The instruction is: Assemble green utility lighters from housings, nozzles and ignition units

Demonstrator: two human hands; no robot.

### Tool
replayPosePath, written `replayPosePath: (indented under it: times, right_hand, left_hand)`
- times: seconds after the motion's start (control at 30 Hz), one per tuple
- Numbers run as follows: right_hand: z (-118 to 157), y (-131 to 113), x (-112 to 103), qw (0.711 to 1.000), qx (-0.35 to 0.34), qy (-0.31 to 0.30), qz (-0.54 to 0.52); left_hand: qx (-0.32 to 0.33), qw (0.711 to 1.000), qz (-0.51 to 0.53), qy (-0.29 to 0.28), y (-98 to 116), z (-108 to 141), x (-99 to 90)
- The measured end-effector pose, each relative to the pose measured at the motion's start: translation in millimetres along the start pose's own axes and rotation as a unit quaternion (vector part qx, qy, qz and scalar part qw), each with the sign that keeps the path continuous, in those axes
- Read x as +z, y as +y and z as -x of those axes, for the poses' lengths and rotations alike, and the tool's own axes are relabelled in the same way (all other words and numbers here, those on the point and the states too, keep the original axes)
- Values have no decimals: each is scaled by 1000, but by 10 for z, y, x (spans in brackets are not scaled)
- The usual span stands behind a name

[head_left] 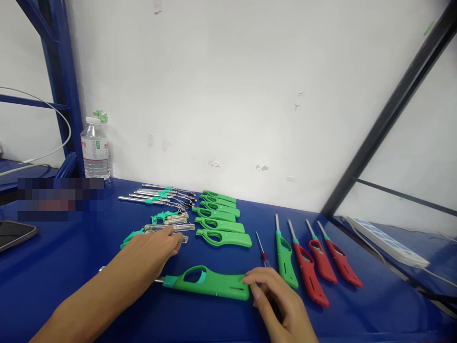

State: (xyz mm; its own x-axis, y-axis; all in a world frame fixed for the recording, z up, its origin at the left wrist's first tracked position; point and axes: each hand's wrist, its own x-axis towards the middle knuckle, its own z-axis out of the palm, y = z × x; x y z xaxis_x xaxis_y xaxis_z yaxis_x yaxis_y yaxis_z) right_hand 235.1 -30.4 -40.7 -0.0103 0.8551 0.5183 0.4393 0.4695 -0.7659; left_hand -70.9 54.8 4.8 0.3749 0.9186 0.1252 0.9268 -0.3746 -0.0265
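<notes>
Pinching the green lighter (224, 284) by its butt: right grip (280, 302); left grip (155, 247), state unclear.

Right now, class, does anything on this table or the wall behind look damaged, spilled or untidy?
The wall has chipped patches above the blue table, so it looks damaged. The clear parts by the left hand lie unevenly, unlike the lined-up green casings. No spill is visible.

A clear plastic bottle with a white cap and a red-and-white label (95, 148) stands beside a blue metal upright (66, 85), near the scuffed white wall (214, 95). A dark-screened phone (16, 234) lies at the left edge; a long white power strip (387, 240) lies at the right, beyond a dark slanting post (389, 112).
</notes>
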Motion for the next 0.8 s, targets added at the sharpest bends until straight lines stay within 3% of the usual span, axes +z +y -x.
replayPosePath:
  times: [0.2, 0.3, 0.37, 0.5, 0.7, 0.8]
  right_hand:
    - [-2, -4, -46, 999, -18, -11, 34]
    - [-69, 16, -167, 993, -36, -34, 111]
    - [-160, 58, -268, 975, -63, -31, 210]
    - [-371, 180, -381, 910, -113, 8, 400]
    - [-491, 225, -298, 885, -138, -14, 445]
    - [-503, 133, -371, 882, -148, -18, 447]
  left_hand:
    - [8, 999, 6, 35, 84, 52, -32]
    - [17, 999, 7, 48, 148, 74, -101]
    - [27, 998, 12, 55, 207, 86, -165]
    - [54, 996, 43, 64, 337, 102, -274]
    - [114, 983, 101, 98, 423, 91, -236]
    - [140, 973, 137, 126, 434, 91, -188]
